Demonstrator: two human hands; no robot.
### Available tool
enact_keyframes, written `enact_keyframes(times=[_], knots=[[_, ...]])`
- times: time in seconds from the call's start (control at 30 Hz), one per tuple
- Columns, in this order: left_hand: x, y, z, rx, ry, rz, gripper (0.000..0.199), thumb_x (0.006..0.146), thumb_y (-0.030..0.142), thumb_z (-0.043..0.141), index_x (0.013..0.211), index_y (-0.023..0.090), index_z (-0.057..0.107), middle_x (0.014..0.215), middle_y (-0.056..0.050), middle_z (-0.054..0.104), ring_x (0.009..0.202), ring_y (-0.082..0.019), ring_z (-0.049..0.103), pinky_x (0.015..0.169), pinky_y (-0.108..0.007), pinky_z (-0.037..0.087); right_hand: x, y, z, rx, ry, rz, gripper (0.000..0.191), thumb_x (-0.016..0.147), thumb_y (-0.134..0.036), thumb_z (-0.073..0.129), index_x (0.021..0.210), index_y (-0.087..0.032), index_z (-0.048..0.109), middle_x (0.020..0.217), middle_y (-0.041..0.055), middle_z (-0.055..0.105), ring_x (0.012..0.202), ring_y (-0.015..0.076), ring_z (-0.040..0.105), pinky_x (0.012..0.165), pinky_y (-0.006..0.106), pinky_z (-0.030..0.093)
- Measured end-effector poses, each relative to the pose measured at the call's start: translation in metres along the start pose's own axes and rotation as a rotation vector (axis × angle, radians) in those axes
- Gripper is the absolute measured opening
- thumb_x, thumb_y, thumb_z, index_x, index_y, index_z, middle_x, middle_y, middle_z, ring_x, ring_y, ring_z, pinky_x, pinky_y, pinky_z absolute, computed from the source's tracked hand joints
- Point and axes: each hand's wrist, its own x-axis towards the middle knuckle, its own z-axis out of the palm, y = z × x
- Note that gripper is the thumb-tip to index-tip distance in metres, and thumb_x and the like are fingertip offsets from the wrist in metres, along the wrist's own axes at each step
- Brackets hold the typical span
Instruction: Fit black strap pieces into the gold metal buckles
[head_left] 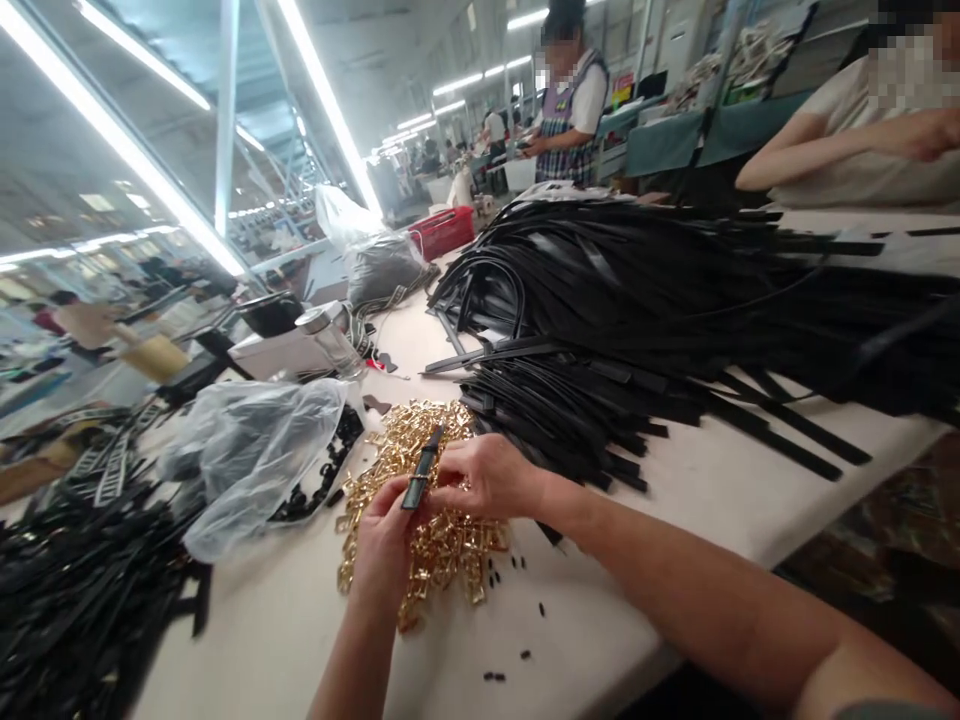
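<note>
Above a heap of gold metal buckles (442, 570), my two hands meet at a short black strap (423, 468) with a gold buckle part across it. My left hand (384, 535) pinches the strap's lower end between thumb and fingers. From the other side, the closed fingers of my right hand (491, 478) press against the strap near its middle. The strap is tilted, its upper end pointing away from me. Its far side and some of my right fingertips are hidden.
Long black straps (600, 270) are piled at the back right. More black strips (82, 590) lie at the left, beside a clear plastic bag (255, 450). Small black pieces (542, 609) dot the table (585, 660). A glass jar (330, 340) and red basket (444, 232) stand behind; co-workers are beyond.
</note>
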Motion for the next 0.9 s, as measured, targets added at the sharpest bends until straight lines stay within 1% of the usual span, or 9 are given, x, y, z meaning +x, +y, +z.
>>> enact_keyframes(times=[0.07, 0.13, 0.27, 0.33, 0.43, 0.6, 0.7, 0.77, 0.9], knots=[[0.0, -0.001, -0.001, 0.029, 0.011, 0.014, 0.031, 0.061, 0.035, 0.084, 0.083, 0.017, 0.071, 0.076, -0.002, 0.064, 0.062, -0.01, 0.051, 0.056, -0.018, 0.042, 0.0, 0.001, 0.01, 0.178, -0.024, 0.049, 0.022, 0.083, -0.037, 0.065, 0.084, -0.016, 0.069, 0.08, 0.0029, 0.064, 0.072, 0.013, 0.055, 0.065, 0.024, 0.037], [-0.001, -0.003, -0.001, 0.077, 0.006, 0.033, 0.03, 0.065, 0.036, 0.083, 0.086, 0.017, 0.072, 0.076, -0.001, 0.063, 0.061, -0.01, 0.05, 0.055, -0.018, 0.041, 0.001, 0.002, 0.018, 0.402, 0.002, 0.109, 0.023, 0.083, -0.036, 0.065, 0.089, -0.014, 0.069, 0.083, 0.0033, 0.066, 0.075, 0.0136, 0.057, 0.069, 0.024, 0.041], [-0.003, -0.003, 0.0, 0.13, -0.005, 0.08, 0.031, 0.068, 0.038, 0.08, 0.09, 0.017, 0.072, 0.068, 0.0, 0.06, 0.057, -0.009, 0.047, 0.053, -0.018, 0.039, 0.002, 0.002, 0.026, 0.888, -0.001, 0.186, 0.036, 0.083, -0.045, 0.064, 0.097, -0.012, 0.07, 0.088, 0.004, 0.067, 0.081, 0.0151, 0.06, 0.076, 0.027, 0.047], [-0.004, -0.001, 0.003, 0.174, -0.007, 0.1, 0.032, 0.07, 0.041, 0.079, 0.089, 0.016, 0.072, 0.062, 0.001, 0.057, 0.054, -0.009, 0.045, 0.051, -0.019, 0.038, 0.003, 0.001, 0.028, 1.022, 0.01, 0.209, 0.041, 0.082, -0.049, 0.065, 0.1, -0.012, 0.07, 0.089, 0.004, 0.068, 0.084, 0.0158, 0.06, 0.08, 0.029, 0.047], [-0.007, 0.0, 0.009, 0.271, -0.013, 0.144, 0.032, 0.073, 0.044, 0.075, 0.086, 0.015, 0.072, 0.057, 0.001, 0.052, 0.051, -0.01, 0.044, 0.049, -0.02, 0.036, 0.002, 0.0, 0.031, 1.064, 0.059, 0.236, 0.042, 0.082, -0.05, 0.063, 0.098, -0.012, 0.071, 0.087, 0.0039, 0.068, 0.084, 0.0158, 0.06, 0.082, 0.03, 0.047], [-0.009, -0.004, 0.015, 0.319, -0.035, 0.151, 0.033, 0.073, 0.047, 0.074, 0.072, 0.014, 0.069, 0.056, 0.001, 0.049, 0.049, -0.01, 0.042, 0.046, -0.021, 0.035, 0.001, -0.003, 0.033, 0.985, 0.149, 0.281, 0.035, 0.085, -0.045, 0.06, 0.092, -0.013, 0.072, 0.083, 0.0043, 0.068, 0.082, 0.0167, 0.061, 0.08, 0.03, 0.048], [-0.008, -0.006, 0.015, 0.363, -0.07, 0.164, 0.035, 0.077, 0.048, 0.07, 0.084, 0.014, 0.071, 0.056, 0.002, 0.049, 0.048, -0.01, 0.042, 0.045, -0.022, 0.034, 0.002, -0.001, 0.031, 0.86, 0.194, 0.282, 0.033, 0.086, -0.044, 0.056, 0.09, -0.014, 0.071, 0.083, 0.0052, 0.068, 0.081, 0.0168, 0.062, 0.078, 0.03, 0.049], [-0.008, -0.006, 0.015, 0.346, -0.08, 0.162, 0.04, 0.078, 0.05, 0.069, 0.095, 0.015, 0.071, 0.057, 0.001, 0.051, 0.047, -0.01, 0.043, 0.045, -0.022, 0.035, 0.003, 0.003, 0.029, 0.782, 0.224, 0.295, 0.034, 0.087, -0.045, 0.054, 0.087, -0.015, 0.069, 0.082, 0.0058, 0.068, 0.078, 0.0162, 0.062, 0.072, 0.028, 0.051], [-0.006, -0.001, 0.013, 0.269, -0.094, 0.15, 0.042, 0.08, 0.054, 0.065, 0.092, 0.014, 0.068, 0.059, 0.0, 0.054, 0.045, -0.01, 0.047, 0.044, -0.021, 0.038, 0.006, 0.015, 0.029, 0.832, 0.251, 0.405, 0.038, 0.086, -0.052, 0.052, 0.087, -0.015, 0.061, 0.079, 0.0058, 0.067, 0.066, 0.0142, 0.063, 0.056, 0.024, 0.051]])
